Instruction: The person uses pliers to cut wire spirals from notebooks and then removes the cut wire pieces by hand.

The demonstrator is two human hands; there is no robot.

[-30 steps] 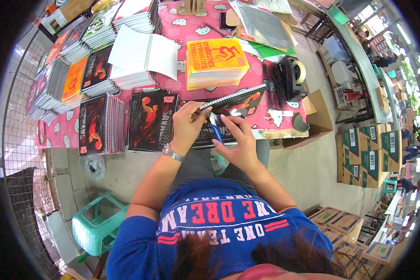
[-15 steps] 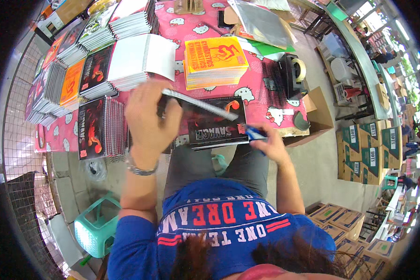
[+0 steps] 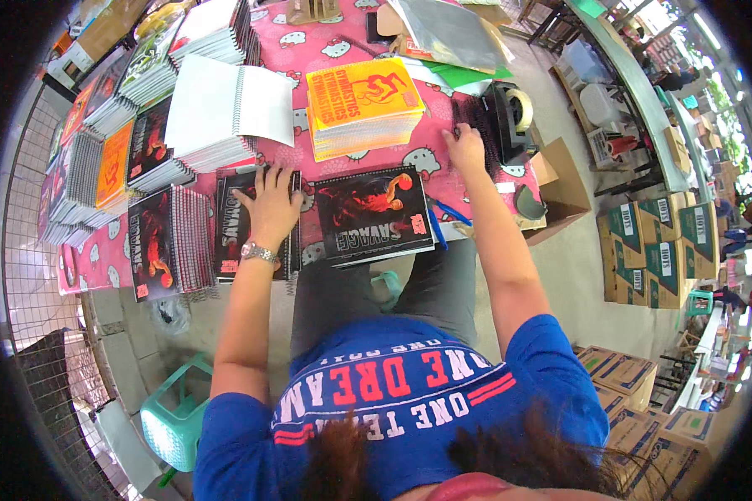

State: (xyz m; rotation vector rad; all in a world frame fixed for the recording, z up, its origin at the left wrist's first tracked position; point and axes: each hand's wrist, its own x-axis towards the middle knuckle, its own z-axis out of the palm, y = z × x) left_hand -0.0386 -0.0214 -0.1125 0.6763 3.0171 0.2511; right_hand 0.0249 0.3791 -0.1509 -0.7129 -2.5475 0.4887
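Note:
My left hand point(image 3: 269, 209) lies flat, fingers spread, on a black spiral notebook point(image 3: 232, 230) with a dark printed cover. To its right, another black spiral notebook point(image 3: 372, 213) with a red-orange figure lies at the table's near edge. Blue-handled pliers point(image 3: 439, 221) rest against its right side. My right hand point(image 3: 466, 150) reaches past the pliers to the left edge of a heap of black binding coils point(image 3: 482, 134). Its thumb and fingers are slightly apart at the coils, and I see nothing held in them.
Yellow-orange notebooks point(image 3: 363, 108) stand stacked mid-table. An open white-paged notebook point(image 3: 234, 104) tops another stack, and more black notebooks point(image 3: 154, 242) lie left. A black tape dispenser point(image 3: 503, 125) stands right, above a cardboard box point(image 3: 564, 184). A green stool point(image 3: 175, 417) is at lower left.
My left hand has gone from a blurred, long, thin strip to the left notebook, lower down. My right hand has let go of the pliers and moved up to the coils.

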